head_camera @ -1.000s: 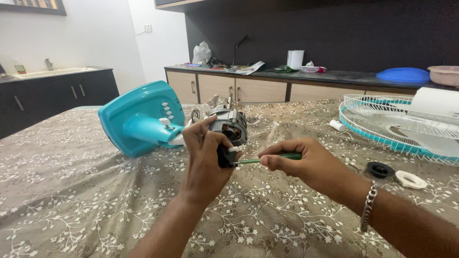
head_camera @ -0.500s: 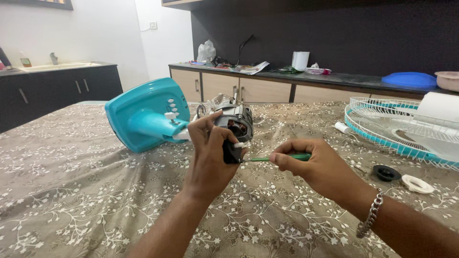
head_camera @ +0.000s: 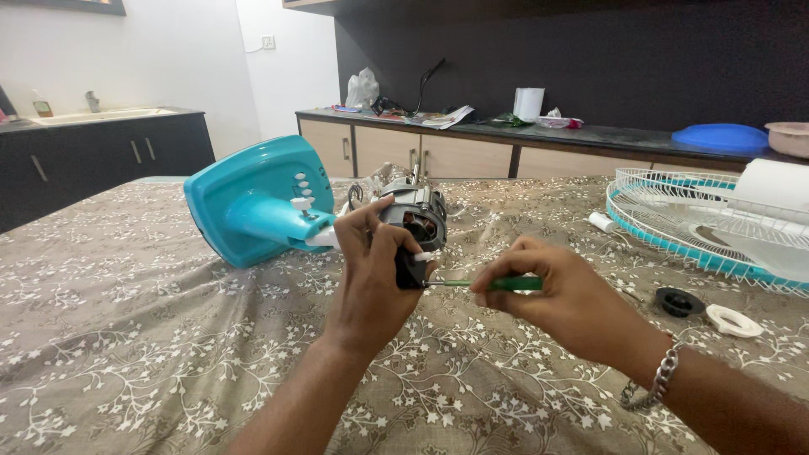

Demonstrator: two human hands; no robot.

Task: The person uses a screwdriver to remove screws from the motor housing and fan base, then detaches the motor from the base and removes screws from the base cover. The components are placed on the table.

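**A:** What is sitting around the work, starting with the big things?

**B:** A table under a flowered cloth (head_camera: 152, 337) is carrying everything. Off to the right a white and teal fan guard (head_camera: 683, 227) is lying flat, well apart from the hands. The teal fan base (head_camera: 244, 202) is lying on its side just left of centre, with the bare fan motor (head_camera: 410, 215) sticking out at its end.

**A:** And the hands?

**B:** The left hand (head_camera: 368, 286) is wrapping around the small black part (head_camera: 409, 271) at the motor's near end, fingers clenched on it, steadying it. The right hand (head_camera: 560, 295) is pinching the green screwdriver (head_camera: 493, 284) between thumb and fingertips, the shaft running level and its tip meeting that black part.

**A:** How is that best done, in your view?

**B:** I am judging that the tip should be staying square in the screw head, with the shaft in line with the screw, so it is not slipping toward the left thumb. Pushing in lightly while twisting should be helping. The left hand bracing the part looks right; I cannot see the screw itself, since the fingers are hiding it.

**A:** Small things nearby?

**B:** A black ring (head_camera: 678, 301) and a white ring (head_camera: 734, 320) are lying on the cloth, right of the hands.
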